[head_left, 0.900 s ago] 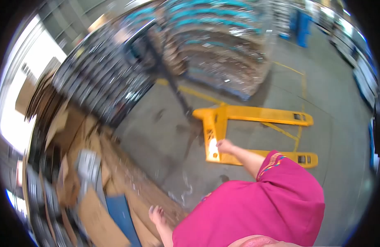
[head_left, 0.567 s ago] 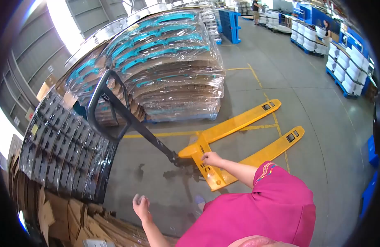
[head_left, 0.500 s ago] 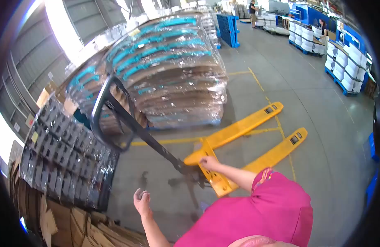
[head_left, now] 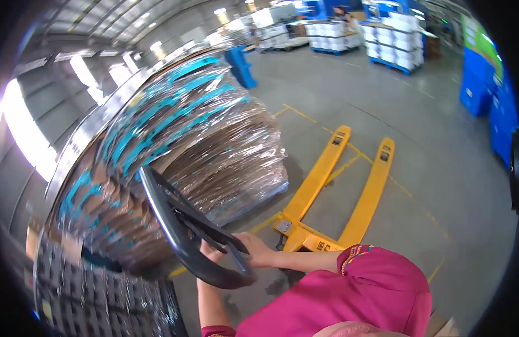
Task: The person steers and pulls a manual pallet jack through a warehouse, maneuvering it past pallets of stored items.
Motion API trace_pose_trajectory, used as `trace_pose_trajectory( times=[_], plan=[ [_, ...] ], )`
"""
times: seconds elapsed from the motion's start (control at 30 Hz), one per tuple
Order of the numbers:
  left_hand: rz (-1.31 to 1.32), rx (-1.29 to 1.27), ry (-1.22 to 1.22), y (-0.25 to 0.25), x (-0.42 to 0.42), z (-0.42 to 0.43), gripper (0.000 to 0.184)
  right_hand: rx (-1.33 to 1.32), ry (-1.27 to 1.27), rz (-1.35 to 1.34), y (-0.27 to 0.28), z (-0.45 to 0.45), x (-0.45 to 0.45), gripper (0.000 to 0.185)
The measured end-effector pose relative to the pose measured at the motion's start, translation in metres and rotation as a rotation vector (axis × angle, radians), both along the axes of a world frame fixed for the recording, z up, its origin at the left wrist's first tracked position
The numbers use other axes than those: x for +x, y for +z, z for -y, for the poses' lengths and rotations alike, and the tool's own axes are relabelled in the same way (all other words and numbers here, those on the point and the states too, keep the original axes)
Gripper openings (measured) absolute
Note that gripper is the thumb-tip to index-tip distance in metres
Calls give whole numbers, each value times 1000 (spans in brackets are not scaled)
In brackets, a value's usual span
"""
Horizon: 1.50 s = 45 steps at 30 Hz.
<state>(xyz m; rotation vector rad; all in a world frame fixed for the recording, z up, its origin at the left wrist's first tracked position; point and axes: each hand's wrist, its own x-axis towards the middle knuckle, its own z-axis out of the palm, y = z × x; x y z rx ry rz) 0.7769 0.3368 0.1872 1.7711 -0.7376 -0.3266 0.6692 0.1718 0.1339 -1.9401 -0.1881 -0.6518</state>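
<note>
A yellow pallet jack (head_left: 315, 185) stands on the grey floor, its two forks pointing away from me. Its black looped handle (head_left: 172, 241) tilts up toward me in front of my body. My right hand (head_left: 258, 251) is closed on the right side of the handle, by the inner bars. Seen through the loop, my left hand (head_left: 211, 253) is closed at the handle's lower part; the rim hides some of its fingers.
Film-wrapped stacks of brown and teal pieces (head_left: 214, 151) rise just left of the jack. Dark wrapped trays (head_left: 102, 297) stand at lower left. White stacks on blue pallets (head_left: 394, 48) and a person (head_left: 342, 16) are at the back. Blue bins (head_left: 477, 84) line the right.
Both hands, free of the handle before, are now on it. The handle has come closer to me and lower in view. My view has turned, and the forks now point more directly away.
</note>
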Motion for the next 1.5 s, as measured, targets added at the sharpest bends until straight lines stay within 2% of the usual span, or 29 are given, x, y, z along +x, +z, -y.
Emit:
trace_pose_trajectory(
  times=[0.03, 0.1, 0.13, 0.2, 0.23, 0.33, 0.4, 0.43, 0.5, 0.53, 0.57, 0.6, 0.63, 0.67, 0.7, 0.73, 0.77, 0.8, 0.87, 0.93, 0.97, 1.0, 1.07, 1.1, 1.13, 1.2, 1.23, 1.37, 1.5],
  plan=[
    [-4, 12, -67, 3, 13, 7, 68, -36, -81, 34, -11, -7, 6, 74],
    [548, 104, -206, 22, 9, 18, 73, -62, -250, -14, -36, -27, 23, 71],
    [154, 12, -268, 21, 9, 17, 82, -53, -341, -31, -35, -35, 25, 71],
    [-276, -110, -260, 20, 10, 28, 75, 44, -546, 144, -12, -60, 21, 60],
    [-291, -111, -322, 15, 15, 31, 75, 4, -475, -67, 9, -68, 19, 50],
    [-275, -225, -431, -6, 32, 33, 73, 150, -593, -137, 11, -81, 32, 48],
    [-249, -187, -469, -11, 36, 38, 72, 105, -649, -136, 4, -80, 41, 47],
    [-244, -43, -557, -9, 42, 43, 69, 224, -718, -78, -4, -84, 49, 46],
    [-270, -9, -594, 16, 35, 36, 69, 337, -797, -13, -15, -90, 65, 45],
    [-292, 19, -606, 27, 31, 35, 68, 924, -578, 184, -13, -92, 71, 43],
    [-313, -66, -695, 9, 50, 30, 65, 914, -553, 186, -13, -90, 68, 44],
    [-141, -46, -773, 18, 65, 22, 66, 904, -528, 188, -9, -89, 63, 44],
    [-443, -259, -753, 16, 77, 15, 64, 894, -503, 190, -4, -87, 58, 45],
    [-584, -513, -527, 14, 92, 1, 64, 637, -687, 94, 1, -85, 55, 45],
    [-592, -561, -373, 28, 116, -6, 54, 386, -882, -10, 6, -83, 52, 46],
    [-73, -354, -296, 39, 145, -7, 52, 406, -845, -68, 0, -85, 55, 47],
    [420, -139, -100, 51, 175, -8, 50, 433, -799, -126, -6, -90, 57, 48],
    [317, -175, -7, 83, 178, -6, 54, 452, -854, -126, -8, -93, 56, 48],
    [344, -548, 11, 100, 202, 25, 55, 342, -869, 125, -7, -93, 60, 54],
    [621, -637, -139, 116, 212, 51, 54, 349, -880, 147, -1, -94, 63, 59],
    [62, -852, -227, 135, 170, 59, 56, 295, -965, 144, -1, -95, 67, 60],
    [229, -735, 5, 130, 174, 67, 58, 246, -1056, 136, 1, -97, 69, 61],
    [136, -734, -155, 143, 182, 74, 58, 205, -1199, 138, 3, -100, 73, 60],
    [120, -651, -83, 145, 188, 76, 48, 208, -1196, 186, 1, -100, 77, 59],
    [112, -642, -100, 146, 191, 77, 48, 209, -1182, 235, -1, -99, 80, 57],
    [413, -601, -60, 147, 191, 83, 35, 175, -1194, 245, -3, -95, 83, 54],
    [408, -627, -95, 145, 193, 85, 28, 147, -1214, 299, -1, -95, 84, 53],
    [518, -538, -28, 138, 205, 89, 31, 111, -1167, 288, -5, -90, 83, 51],
    [466, -584, -68, 135, 202, 115, 42, 68, -1055, 316, -25, -74, 75, 54]
  ],
)
